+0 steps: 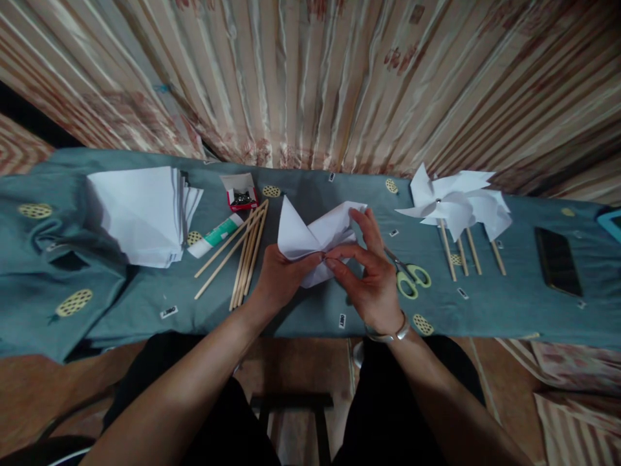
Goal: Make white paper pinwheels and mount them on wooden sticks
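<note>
beneath folded paper (297, 234), patterned blue-green tablecloth (514, 310); pleated curtain (339, 84) behind.

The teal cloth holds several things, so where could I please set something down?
Bare cloth lies nearside of the pinwheels, between scissors and phone, and nearside of the paper stack. Glue tube, red box and wooden sticks crowd near the left hand.

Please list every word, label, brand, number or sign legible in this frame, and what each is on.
None reads with certainty.
Printed labels on the teal cloth: dark characters, too small and blurred to quote.
Green-and-white tube: any lettering is too blurred to read.
Red-and-white box: any print is too small to read.
</note>
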`<action>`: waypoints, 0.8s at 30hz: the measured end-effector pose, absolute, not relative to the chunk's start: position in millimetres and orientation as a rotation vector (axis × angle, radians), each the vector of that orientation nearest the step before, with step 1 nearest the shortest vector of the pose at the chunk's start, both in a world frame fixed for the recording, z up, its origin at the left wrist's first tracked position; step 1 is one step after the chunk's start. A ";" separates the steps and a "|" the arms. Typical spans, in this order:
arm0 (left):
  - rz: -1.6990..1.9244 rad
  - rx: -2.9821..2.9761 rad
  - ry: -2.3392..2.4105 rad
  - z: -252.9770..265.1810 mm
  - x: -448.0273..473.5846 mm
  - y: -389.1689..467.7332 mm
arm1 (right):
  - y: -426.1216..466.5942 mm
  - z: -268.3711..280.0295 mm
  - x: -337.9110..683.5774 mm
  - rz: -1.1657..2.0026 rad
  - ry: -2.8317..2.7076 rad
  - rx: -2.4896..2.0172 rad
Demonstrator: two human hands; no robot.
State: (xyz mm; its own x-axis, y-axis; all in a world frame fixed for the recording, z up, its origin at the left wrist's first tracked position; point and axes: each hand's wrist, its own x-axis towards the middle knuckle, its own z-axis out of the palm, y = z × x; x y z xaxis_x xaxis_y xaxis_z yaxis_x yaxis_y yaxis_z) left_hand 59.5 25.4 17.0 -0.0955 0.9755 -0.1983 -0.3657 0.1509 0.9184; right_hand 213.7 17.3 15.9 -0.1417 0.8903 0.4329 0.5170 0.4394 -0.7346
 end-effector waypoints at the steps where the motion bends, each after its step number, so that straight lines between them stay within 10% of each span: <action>1: 1.313 0.744 1.115 17.4 59.4 25.5 | 17.7 15.4 214.0 0.533 -1.798 -1.206; 24: 1.300 0.758 1.137 16.4 58.5 23.5 | 16.6 13.7 212.7 0.590 -1.751 -1.227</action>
